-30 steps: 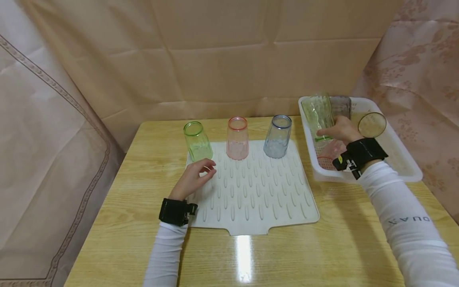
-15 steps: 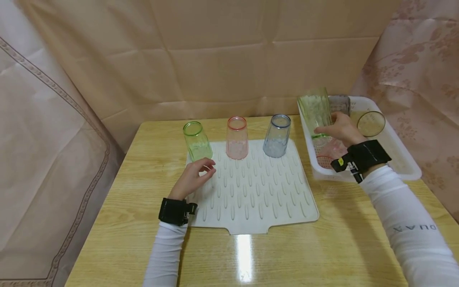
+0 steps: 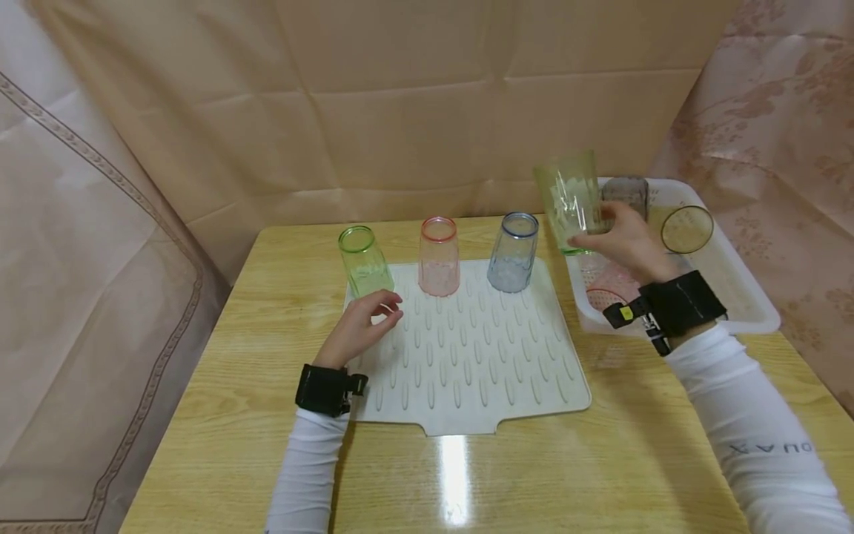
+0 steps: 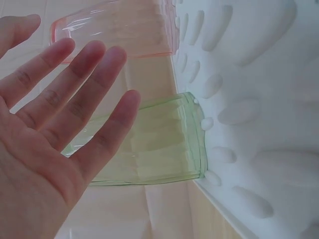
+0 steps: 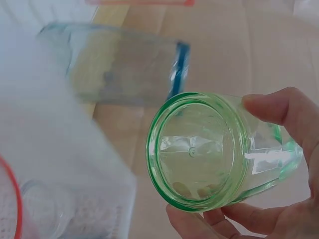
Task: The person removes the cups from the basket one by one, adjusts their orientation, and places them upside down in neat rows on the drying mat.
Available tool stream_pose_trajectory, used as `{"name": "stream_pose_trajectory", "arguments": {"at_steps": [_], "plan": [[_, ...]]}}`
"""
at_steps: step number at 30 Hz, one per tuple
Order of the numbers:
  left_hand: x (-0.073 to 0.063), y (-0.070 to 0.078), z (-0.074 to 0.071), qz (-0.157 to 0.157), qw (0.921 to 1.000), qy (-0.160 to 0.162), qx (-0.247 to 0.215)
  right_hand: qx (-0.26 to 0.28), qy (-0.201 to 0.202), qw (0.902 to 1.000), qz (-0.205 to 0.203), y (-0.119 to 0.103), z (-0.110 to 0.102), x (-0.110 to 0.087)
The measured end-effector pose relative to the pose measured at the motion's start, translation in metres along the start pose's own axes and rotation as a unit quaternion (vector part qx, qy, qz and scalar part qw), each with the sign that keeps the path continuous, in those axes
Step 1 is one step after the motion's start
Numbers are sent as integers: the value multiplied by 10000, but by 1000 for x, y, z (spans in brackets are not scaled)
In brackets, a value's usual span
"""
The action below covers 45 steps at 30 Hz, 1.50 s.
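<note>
My right hand (image 3: 623, 241) grips a clear green drinking glass (image 3: 570, 200) by its side, up over the left rim of the white plastic basket. The right wrist view shows the thick ringed base of this glass (image 5: 192, 152) between thumb and fingers. My left hand (image 3: 356, 326) is over the left part of the white ridged mat (image 3: 467, 400), fingers loosely bent, holding nothing. Just beyond it another green glass (image 3: 367, 267) stands bottom-up on the mat, narrow end on top. A pink glass (image 3: 439, 259) and a blue glass (image 3: 514, 256) stand likewise to its right.
The basket (image 3: 747, 271) sits at the table's back right, with a pink glass (image 3: 617, 282), a grey glass (image 3: 627, 191) and an amber glass (image 3: 687, 230) inside. A beige cloth (image 3: 427, 133) hangs behind the wooden table (image 3: 220, 400).
My right hand has lifted the green glass up out of the basket and moved it left, over the rim. My left hand and the glasses on the mat have stayed put.
</note>
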<state>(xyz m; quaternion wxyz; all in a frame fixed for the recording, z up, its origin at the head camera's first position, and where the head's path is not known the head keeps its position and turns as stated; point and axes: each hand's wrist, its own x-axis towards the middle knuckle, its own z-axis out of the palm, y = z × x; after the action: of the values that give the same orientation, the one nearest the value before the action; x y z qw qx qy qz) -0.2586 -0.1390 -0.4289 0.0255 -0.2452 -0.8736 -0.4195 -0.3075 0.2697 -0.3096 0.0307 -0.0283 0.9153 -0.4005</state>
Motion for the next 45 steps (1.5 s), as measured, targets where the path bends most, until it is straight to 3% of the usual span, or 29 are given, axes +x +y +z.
{"name": "stream_pose_trajectory", "arguments": {"at_steps": [6, 20, 27, 34, 45], "plan": [[3, 3, -4, 55, 10000, 40, 34, 565, -84, 9979, -307, -16, 13, -7], [20, 24, -17, 196, 9998, 71, -77, 1085, -325, 9915, -641, -42, 53, -28], [38, 40, -25, 410, 9990, 63, -190, 1363, -626, 9864, -669, -45, 80, -39], [52, 59, -33, 340, 9991, 2, -238, 1586, -986, 9793, -786, -42, 106, -51], [64, 65, -40, 669, 9963, -283, -462, 1673, -1213, 9732, -1013, -45, 133, -60]]}}
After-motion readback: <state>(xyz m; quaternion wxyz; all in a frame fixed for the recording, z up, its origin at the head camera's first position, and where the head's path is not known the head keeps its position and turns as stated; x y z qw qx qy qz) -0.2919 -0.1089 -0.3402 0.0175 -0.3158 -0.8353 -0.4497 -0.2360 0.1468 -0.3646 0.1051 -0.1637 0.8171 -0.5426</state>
